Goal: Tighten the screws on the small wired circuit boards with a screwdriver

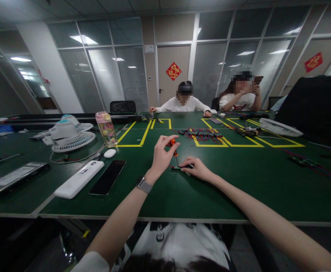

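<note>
My left hand (165,153), with a grey-banded watch on its wrist, grips the orange and black handle of a small screwdriver (174,145). The screwdriver stands nearly upright, and its thin shaft reaches down to a small green circuit board (176,168) on the table. Whether the tip sits in a screw is too small to tell. From the right, my right hand (195,168) pinches the board's right end against the green tabletop (165,200). A short red wire shows at the board's left end.
A wired bundle of circuit boards (202,134) lies beyond my hands; more wired boards (304,160) lie right. Leftward are a black phone (108,177), a white power bank (80,179), a white case (110,153), a bottle (106,130) and fans (73,138). Two people sit opposite.
</note>
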A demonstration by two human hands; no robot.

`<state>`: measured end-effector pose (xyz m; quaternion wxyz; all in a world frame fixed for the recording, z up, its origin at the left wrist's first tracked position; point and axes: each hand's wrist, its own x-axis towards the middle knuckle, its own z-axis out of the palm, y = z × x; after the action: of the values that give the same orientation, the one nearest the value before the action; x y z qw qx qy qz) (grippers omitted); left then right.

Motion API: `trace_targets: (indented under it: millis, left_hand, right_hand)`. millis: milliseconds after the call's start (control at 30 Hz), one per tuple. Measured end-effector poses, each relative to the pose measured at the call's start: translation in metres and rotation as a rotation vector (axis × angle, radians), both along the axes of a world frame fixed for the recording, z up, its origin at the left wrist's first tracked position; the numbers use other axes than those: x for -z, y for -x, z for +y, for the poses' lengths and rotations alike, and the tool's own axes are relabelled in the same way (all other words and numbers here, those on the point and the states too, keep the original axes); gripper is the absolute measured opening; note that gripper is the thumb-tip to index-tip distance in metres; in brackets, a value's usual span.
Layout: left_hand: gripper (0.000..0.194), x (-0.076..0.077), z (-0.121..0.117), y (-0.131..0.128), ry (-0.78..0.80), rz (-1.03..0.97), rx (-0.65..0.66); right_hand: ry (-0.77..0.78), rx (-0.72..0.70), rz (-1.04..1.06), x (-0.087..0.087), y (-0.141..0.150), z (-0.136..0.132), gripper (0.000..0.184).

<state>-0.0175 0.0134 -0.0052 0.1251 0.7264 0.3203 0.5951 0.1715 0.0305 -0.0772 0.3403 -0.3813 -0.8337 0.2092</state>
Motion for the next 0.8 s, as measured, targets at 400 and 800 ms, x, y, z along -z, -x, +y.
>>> trace_targets:
  millis: [400,800]
  left_hand:
    - [0.017,-0.0017,0.0018,0.0022,-0.013,-0.022,-0.021]
    - [0.021,-0.0012,0.0024,0.0014,-0.003,-0.001,0.015]
  right_hand:
    - [0.005,0.011,-0.002,0.0017,-0.0003,0.0006,0.015]
    - [0.001,-0.004,0.0,0.0029,-0.0011,0.0021,0.016]
